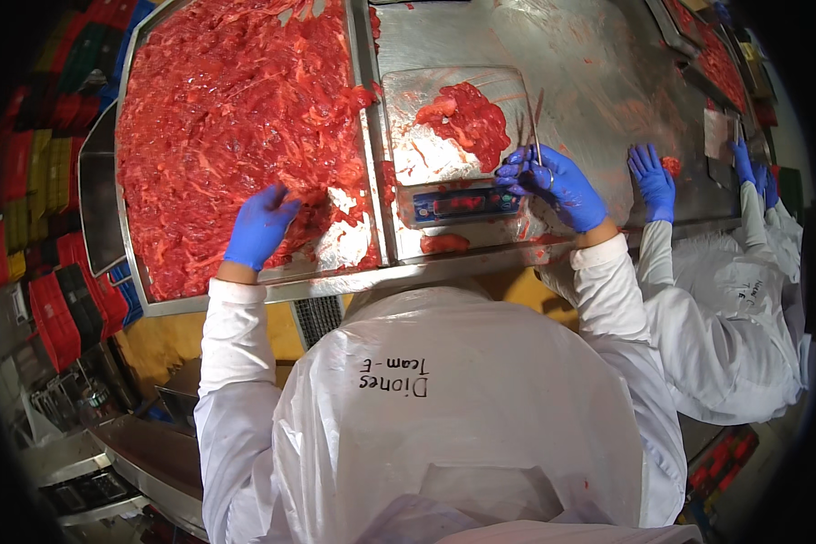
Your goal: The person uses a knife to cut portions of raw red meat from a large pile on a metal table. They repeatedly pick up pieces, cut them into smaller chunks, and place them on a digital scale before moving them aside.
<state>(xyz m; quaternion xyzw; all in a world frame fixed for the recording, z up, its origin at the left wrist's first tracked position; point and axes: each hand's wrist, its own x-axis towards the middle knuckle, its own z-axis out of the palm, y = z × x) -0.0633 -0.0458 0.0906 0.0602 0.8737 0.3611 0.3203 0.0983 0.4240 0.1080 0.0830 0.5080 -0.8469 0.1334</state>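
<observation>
My left hand (261, 225), in a blue glove, reaches over the near part of a wide metal tray (372, 181) heaped with raw red meat strips (236, 118). Its fingers are bent together against the meat, with the tips partly hidden. Blue-gloved too, my right hand (562, 189) is closed around the handles of scissors (537, 136), whose blades point away from me and stand slightly apart. Just left of them is a metal weighing scale (426, 168) bearing a clump of raw meat (470, 122). The scale's display panel (467, 203) faces me.
A small meat piece (444, 243) lies between scale and table edge. To my right, a co-worker's gloved hand (653, 184) rests on the steel table (598, 82) beside a small meat lump (670, 166). More gloved hands (743, 161) work farther right. Coloured crates (54, 308) stand at left.
</observation>
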